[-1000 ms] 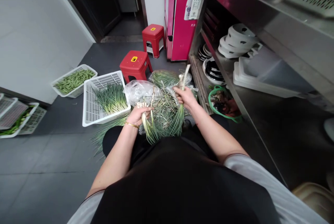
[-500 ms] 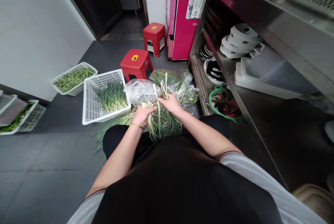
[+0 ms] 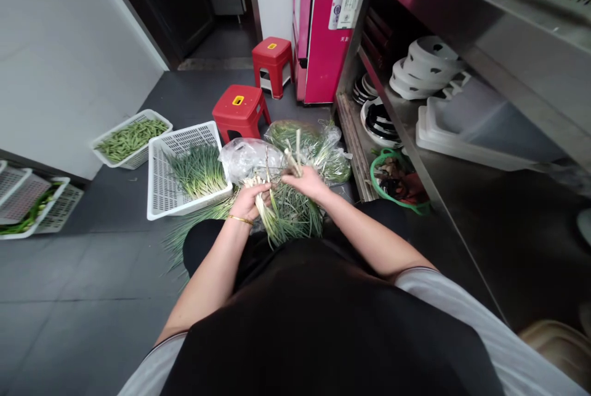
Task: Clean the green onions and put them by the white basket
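Observation:
My left hand (image 3: 248, 200) is closed round a bunch of green onions (image 3: 277, 223), white root ends up, leaves hanging over my lap. My right hand (image 3: 307, 183) is closed on a few more green onion stalks (image 3: 293, 159), held right beside the left hand's bunch so that the two hands nearly touch. Behind the hands lies a clear plastic bag (image 3: 244, 159) and a second bag with more greens (image 3: 318, 143). A white slotted basket (image 3: 159, 186) to the left holds a pile of cleaned green onions (image 3: 197, 172).
Two red stools (image 3: 240, 106) stand ahead by a pink cabinet (image 3: 323, 32). A smaller basket of green beans (image 3: 132, 137) sits by the wall. A steel shelf (image 3: 462, 156) on the right carries plates and trays; a green basket (image 3: 394, 180) sits at its foot. Loose greens lie on the floor.
My right hand came down and left from a raised position, bringing its stalks against the bunch in my left hand. The left hand stayed almost in place.

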`<state>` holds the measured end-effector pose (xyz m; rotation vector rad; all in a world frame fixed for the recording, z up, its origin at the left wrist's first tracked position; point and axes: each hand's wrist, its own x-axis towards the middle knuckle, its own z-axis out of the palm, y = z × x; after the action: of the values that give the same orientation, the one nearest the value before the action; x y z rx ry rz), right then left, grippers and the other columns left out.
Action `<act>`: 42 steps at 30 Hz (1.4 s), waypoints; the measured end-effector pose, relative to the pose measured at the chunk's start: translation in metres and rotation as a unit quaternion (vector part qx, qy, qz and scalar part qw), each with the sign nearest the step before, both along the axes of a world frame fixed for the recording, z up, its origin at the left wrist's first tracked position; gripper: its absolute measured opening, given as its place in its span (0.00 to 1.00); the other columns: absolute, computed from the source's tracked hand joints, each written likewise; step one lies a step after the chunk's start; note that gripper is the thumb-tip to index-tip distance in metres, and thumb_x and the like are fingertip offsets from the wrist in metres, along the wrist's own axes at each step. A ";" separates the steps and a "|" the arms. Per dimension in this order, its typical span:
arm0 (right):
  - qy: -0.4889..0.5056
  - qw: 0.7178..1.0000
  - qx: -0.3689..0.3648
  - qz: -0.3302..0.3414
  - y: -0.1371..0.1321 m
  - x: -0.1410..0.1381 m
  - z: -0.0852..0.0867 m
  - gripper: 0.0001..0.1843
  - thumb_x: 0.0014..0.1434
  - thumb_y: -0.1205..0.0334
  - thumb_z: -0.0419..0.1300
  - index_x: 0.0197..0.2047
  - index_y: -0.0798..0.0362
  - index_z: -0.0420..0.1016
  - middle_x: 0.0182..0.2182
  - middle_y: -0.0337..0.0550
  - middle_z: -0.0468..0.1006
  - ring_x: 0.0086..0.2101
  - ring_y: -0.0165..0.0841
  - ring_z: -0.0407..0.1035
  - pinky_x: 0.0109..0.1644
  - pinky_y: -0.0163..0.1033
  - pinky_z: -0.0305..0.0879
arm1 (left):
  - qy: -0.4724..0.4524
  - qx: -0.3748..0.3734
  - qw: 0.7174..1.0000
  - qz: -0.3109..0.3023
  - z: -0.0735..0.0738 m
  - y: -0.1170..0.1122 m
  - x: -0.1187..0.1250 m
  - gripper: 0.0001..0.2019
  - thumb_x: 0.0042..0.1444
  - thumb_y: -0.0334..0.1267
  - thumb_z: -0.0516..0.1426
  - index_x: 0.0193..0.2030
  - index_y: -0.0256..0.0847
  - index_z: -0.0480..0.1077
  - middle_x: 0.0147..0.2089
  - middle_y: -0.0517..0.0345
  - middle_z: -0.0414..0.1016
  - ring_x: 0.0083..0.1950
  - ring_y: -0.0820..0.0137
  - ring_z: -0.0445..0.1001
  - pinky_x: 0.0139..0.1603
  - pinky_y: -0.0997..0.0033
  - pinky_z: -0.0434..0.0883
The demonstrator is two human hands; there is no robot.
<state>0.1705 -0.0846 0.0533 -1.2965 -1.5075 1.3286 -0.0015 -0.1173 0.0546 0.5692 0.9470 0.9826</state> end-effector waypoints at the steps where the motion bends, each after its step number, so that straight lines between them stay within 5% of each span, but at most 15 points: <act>1: 0.000 0.999 -0.003 0.038 -0.005 -0.004 -0.002 0.13 0.46 0.59 0.65 0.34 0.59 0.78 0.29 0.42 0.78 0.32 0.33 0.71 0.40 0.39 0.67 | 0.003 0.011 1.000 0.010 0.000 0.000 0.001 0.11 0.35 0.35 0.66 0.23 0.31 0.71 0.11 0.67 0.56 0.14 0.81 0.55 0.16 0.78 0.53; 8: -0.055 0.995 0.063 0.054 -0.022 -0.018 -0.018 0.10 0.51 0.60 0.64 0.35 0.57 0.79 0.30 0.42 0.79 0.33 0.33 0.71 0.41 0.37 0.65 | 0.165 0.098 0.978 0.083 -0.008 -0.001 0.003 0.10 0.36 0.35 0.66 0.22 0.33 0.69 0.13 0.64 0.63 0.15 0.78 0.60 0.17 0.76 0.58; 14: -0.177 0.961 0.141 0.158 -0.020 -0.002 -0.005 0.07 0.56 0.63 0.59 0.30 0.57 0.75 0.25 0.39 0.73 0.29 0.30 0.65 0.35 0.32 0.57 | 0.223 0.132 0.966 0.021 -0.021 -0.002 -0.006 0.11 0.37 0.34 0.65 0.20 0.36 0.65 0.15 0.64 0.64 0.15 0.77 0.61 0.16 0.76 0.57; 19: -0.155 0.957 0.108 0.220 -0.014 0.004 -0.005 0.11 0.55 0.58 0.60 0.27 0.58 0.73 0.21 0.35 0.67 0.26 0.27 0.60 0.32 0.31 0.54 | 0.218 0.149 0.964 -0.036 -0.028 -0.003 -0.009 0.12 0.37 0.35 0.66 0.21 0.36 0.65 0.16 0.64 0.64 0.16 0.78 0.60 0.18 0.75 0.57; 25: -0.066 0.979 0.005 0.191 -0.010 0.009 -0.008 0.17 0.50 0.50 0.62 0.26 0.58 0.72 0.21 0.35 0.67 0.25 0.27 0.60 0.32 0.34 0.58 | 0.241 0.171 0.952 -0.084 -0.017 -0.005 -0.011 0.13 0.39 0.36 0.66 0.20 0.36 0.65 0.16 0.64 0.64 0.17 0.77 0.60 0.19 0.75 0.57; 31: 0.008 0.996 0.029 0.078 -0.012 0.001 -0.001 0.18 0.45 0.53 0.66 0.36 0.58 0.75 0.29 0.40 0.75 0.30 0.30 0.67 0.39 0.37 0.65 | 0.288 0.185 0.934 -0.104 -0.011 -0.008 -0.010 0.12 0.40 0.36 0.65 0.20 0.36 0.65 0.17 0.64 0.65 0.18 0.77 0.61 0.21 0.74 0.58; 40: 0.026 0.997 -0.008 -0.067 0.002 0.004 0.010 0.13 0.52 0.54 0.60 0.30 0.57 0.74 0.21 0.38 0.71 0.24 0.29 0.64 0.31 0.36 0.64 | 0.112 0.136 0.977 -0.119 -0.005 -0.021 0.000 0.11 0.38 0.36 0.66 0.22 0.34 0.68 0.15 0.64 0.63 0.16 0.78 0.59 0.18 0.75 0.55; 42: 0.006 1.000 0.000 -0.027 0.002 0.011 0.015 0.14 0.52 0.53 0.61 0.30 0.57 0.75 0.23 0.39 0.72 0.26 0.29 0.66 0.33 0.36 0.64 | 0.101 0.129 0.983 -0.085 -0.007 -0.019 0.000 0.12 0.38 0.36 0.66 0.22 0.35 0.67 0.15 0.65 0.62 0.15 0.79 0.57 0.17 0.75 0.55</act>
<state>0.1811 -0.0831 0.0679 -1.3185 -1.4536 1.3002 -0.0010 -0.1366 0.0475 0.9676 0.9383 0.9107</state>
